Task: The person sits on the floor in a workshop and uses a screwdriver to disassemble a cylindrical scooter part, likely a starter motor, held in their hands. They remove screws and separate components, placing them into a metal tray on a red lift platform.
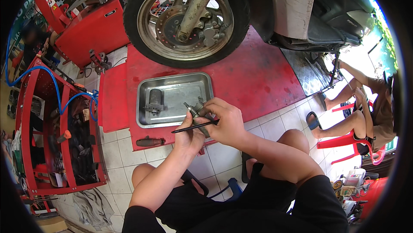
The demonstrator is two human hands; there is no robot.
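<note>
In front of me, my left hand (pixel 190 138) is closed round a small grey metal part (pixel 192 111) with a short shaft sticking out of its end. My right hand (pixel 227 120) pinches a thin, black, pointed tool (pixel 186 129) that lies across the left hand. Its fingers also cover part of the metal piece, so whether the tool's edge touches the piece cannot be seen. Both hands are over the near right corner of a shallow metal tray (pixel 143 119). Inside the tray a dark cylindrical motor-like part (pixel 155 99) stands at the left.
A dark-handled tool (pixel 150 142) lies at the near edge of the red platform (pixel 258 78). Above the tray stands a motorcycle's front wheel (pixel 186 56). Left is a red tool cart (pixel 64 147) with a blue hose (pixel 58 91). At right, a person sits on a red stool (pixel 344 147).
</note>
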